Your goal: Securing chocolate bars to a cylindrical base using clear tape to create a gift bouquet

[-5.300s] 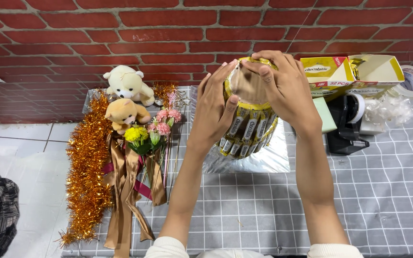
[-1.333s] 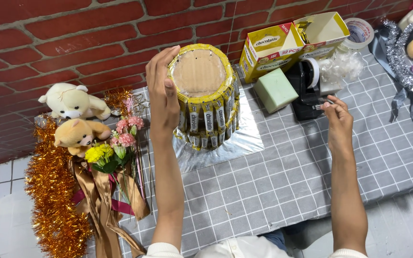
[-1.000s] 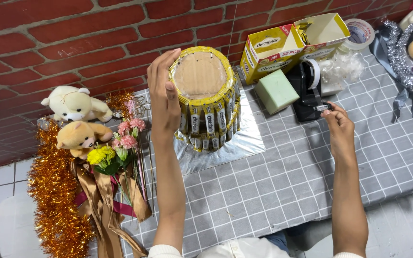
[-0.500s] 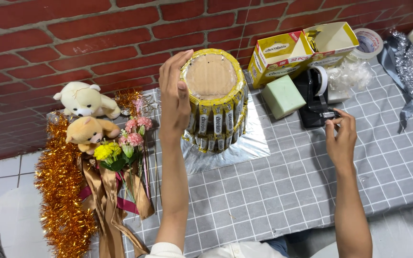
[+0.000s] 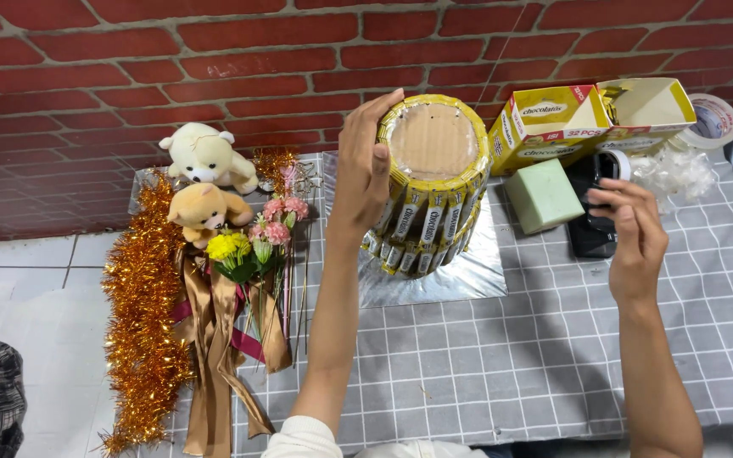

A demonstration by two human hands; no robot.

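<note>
While the left hand (image 5: 365,174) is pressing flat against the nine o'clock side of the round tiered tower of yellow snack sticks (image 5: 430,182), its fingers are lying spread and curved round the upper tier, thumb toward the cardboard top. That tower is standing near the twelve o'clock edge of the grey checked tablecloth (image 5: 502,365), on a square silver board (image 5: 460,276). At three o'clock from it, the right hand (image 5: 634,237) is hovering palm down with its fingertips pinched at the black tape dispenser (image 5: 591,233); whether it is actually gripping anything cannot be told. Just beside that hand, at its nine o'clock, a pale green foam block (image 5: 543,195) is lying, and two yellow cartons (image 5: 591,119) are standing at its twelve o'clock. Out at nine o'clock from the tower, two small plush bears (image 5: 205,182), artificial flowers (image 5: 256,246), gold ribbon (image 5: 214,339) and orange tinsel (image 5: 142,322) are lying together.
</note>
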